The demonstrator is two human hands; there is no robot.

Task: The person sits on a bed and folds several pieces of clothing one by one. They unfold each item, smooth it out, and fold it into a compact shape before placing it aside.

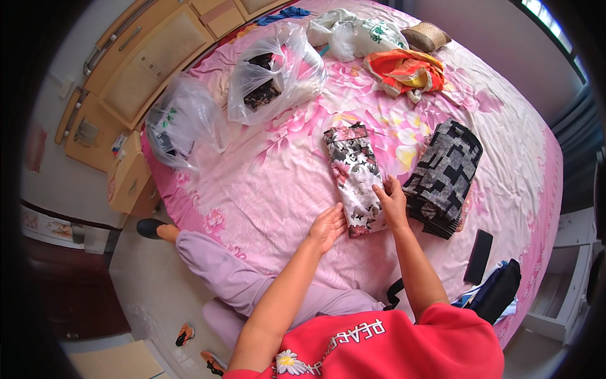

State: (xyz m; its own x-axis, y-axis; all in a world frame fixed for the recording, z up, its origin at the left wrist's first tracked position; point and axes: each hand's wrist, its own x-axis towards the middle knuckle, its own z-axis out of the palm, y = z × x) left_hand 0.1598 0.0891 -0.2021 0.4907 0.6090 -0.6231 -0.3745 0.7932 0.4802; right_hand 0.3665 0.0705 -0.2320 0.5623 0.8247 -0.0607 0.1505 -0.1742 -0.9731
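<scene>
A folded garment with a black, white and pink floral print lies as a narrow bundle on the bed before me. My left hand rests along its lower left edge, palm turned inward and fingers stretched out. On the opposite side, my right hand sits against the right edge, thumb and forefinger apart. Neither hand lifts the bundle. Just right of my right hand lies a folded black-and-grey patterned cloth, with some paler floral fabric partly hidden beneath it.
Clear plastic bags of clothes stand on the pink floral bedsheet. An orange cloth, a white bag and a woven roll lie farther back. A black phone and folded dark clothes lie at right.
</scene>
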